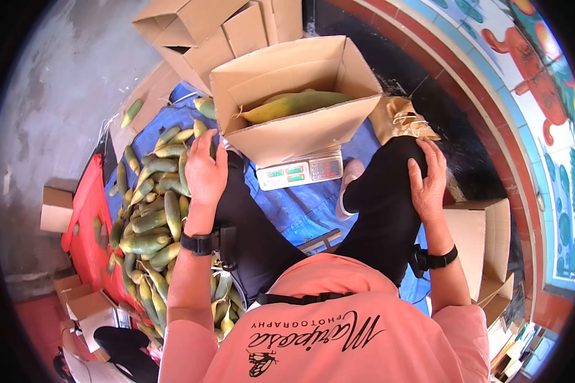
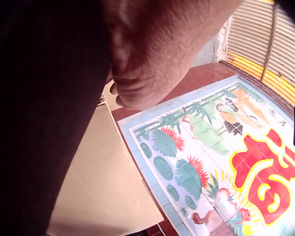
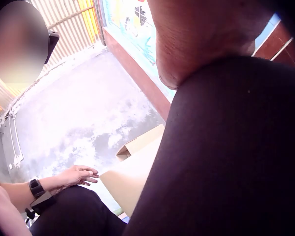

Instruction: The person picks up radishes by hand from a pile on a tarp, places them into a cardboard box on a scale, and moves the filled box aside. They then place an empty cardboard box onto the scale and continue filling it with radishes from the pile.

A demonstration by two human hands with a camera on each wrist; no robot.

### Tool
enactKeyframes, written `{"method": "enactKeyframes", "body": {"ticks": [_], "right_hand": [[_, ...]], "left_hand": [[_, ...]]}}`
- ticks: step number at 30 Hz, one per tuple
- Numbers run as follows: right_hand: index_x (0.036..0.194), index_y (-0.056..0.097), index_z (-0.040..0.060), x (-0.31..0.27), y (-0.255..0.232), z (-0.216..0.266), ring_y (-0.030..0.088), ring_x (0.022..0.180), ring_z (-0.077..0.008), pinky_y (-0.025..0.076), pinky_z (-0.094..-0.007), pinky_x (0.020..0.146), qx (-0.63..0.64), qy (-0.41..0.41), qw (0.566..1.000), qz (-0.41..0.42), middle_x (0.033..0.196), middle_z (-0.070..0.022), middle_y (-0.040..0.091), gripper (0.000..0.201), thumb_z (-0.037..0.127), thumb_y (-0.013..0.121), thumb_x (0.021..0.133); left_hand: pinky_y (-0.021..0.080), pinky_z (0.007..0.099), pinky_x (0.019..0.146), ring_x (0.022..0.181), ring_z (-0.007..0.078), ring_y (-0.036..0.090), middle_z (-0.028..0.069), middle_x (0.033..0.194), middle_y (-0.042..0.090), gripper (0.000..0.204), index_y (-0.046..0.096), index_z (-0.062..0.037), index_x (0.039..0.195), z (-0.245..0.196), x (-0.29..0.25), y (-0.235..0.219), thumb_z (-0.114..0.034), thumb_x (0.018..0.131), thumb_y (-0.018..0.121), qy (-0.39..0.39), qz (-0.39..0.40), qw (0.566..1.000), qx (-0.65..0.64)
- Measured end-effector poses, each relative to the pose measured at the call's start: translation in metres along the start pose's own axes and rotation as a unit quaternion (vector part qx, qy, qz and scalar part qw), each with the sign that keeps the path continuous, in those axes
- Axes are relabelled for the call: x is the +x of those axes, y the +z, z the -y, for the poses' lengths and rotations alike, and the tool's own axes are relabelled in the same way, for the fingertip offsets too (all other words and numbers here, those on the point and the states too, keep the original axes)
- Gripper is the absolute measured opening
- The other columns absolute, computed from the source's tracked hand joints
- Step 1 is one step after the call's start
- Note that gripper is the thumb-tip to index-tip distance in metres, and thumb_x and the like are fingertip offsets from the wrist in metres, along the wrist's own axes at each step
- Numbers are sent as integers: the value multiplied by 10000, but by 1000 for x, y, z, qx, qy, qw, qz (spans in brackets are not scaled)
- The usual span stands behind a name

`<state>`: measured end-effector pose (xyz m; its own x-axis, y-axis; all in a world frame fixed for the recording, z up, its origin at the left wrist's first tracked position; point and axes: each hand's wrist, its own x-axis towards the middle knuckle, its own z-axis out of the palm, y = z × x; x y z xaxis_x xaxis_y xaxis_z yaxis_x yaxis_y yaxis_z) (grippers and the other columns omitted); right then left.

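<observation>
My left hand [image 1: 206,171] rests on the left knee, its fingers relaxed and holding nothing. On the other knee lies my right hand [image 1: 430,179], fingers loose against the black trousers [image 1: 386,198]. Between the knees a cardboard box [image 1: 294,137] sits on a digital scale [image 1: 300,171] with lit green digits. Inside it lie large green radishes [image 1: 297,106]. The right wrist view shows the left hand [image 3: 76,177] over its knee, fingers extended near the box. In the left wrist view, the heel of the left hand [image 2: 152,64] shows and its fingers are mostly hidden.
A large heap of green radishes [image 1: 153,223] lies on a blue tarp [image 1: 287,214] at the left, beside red cloth [image 1: 99,223]. Cardboard boxes [image 1: 236,29] stand behind the scale, and another box [image 1: 473,236] is at the right. A tiled, painted wall [image 1: 556,172] rises on the right.
</observation>
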<state>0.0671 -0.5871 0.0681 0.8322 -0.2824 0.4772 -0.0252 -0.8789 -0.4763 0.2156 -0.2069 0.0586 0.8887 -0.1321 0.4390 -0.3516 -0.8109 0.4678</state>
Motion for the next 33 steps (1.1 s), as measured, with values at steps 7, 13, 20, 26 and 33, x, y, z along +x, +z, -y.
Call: {"method": "enactKeyframes", "body": {"ticks": [7, 13, 20, 26, 33], "right_hand": [[1401, 378, 69, -41, -13, 13, 352, 1306, -404, 291, -443, 1091, 47, 60, 997, 20, 1413, -248, 341, 602, 277, 600, 881], [1392, 392, 64, -78, -44, 61, 361, 1292, -421, 311, -451, 1078, 58, 55, 997, 12, 1423, -255, 322, 692, 248, 698, 800], [1340, 469, 105, -98, -43, 57, 436, 1235, -400, 383, -423, 1035, 143, 74, 977, 138, 1363, -218, 418, 619, 259, 713, 792], [1168, 580, 68, -136, -58, -71, 513, 1143, -374, 439, -420, 970, -64, 144, 986, 62, 1245, -180, 540, 412, 184, 698, 791], [1283, 488, 105, -256, -161, -225, 468, 1210, -318, 380, -482, 978, -382, 421, 821, -48, 1281, -139, 513, 623, 147, 740, 714]], "left_hand": [[472, 408, 897, 1025, 353, 602, 198, 1124, 615, 303, 591, -18, 1155, 5, -1, 0, -140, 878, 574, -6, 5, 1000, -4], [465, 435, 901, 1051, 383, 577, 202, 1115, 621, 307, 589, -18, 1150, 7, 1, 1, -153, 875, 568, 28, 24, 999, 13], [438, 434, 943, 1097, 385, 552, 216, 1146, 607, 310, 584, -5, 1156, 6, -2, 2, -139, 878, 555, 30, 49, 998, 26], [444, 449, 913, 1063, 395, 559, 223, 1131, 603, 326, 568, 12, 1175, 24, -1, 5, -114, 875, 547, 36, 42, 997, 47], [428, 456, 924, 1086, 412, 541, 235, 1153, 585, 339, 550, 24, 1192, 31, -5, 0, -114, 882, 544, 30, 51, 996, 62]]}}
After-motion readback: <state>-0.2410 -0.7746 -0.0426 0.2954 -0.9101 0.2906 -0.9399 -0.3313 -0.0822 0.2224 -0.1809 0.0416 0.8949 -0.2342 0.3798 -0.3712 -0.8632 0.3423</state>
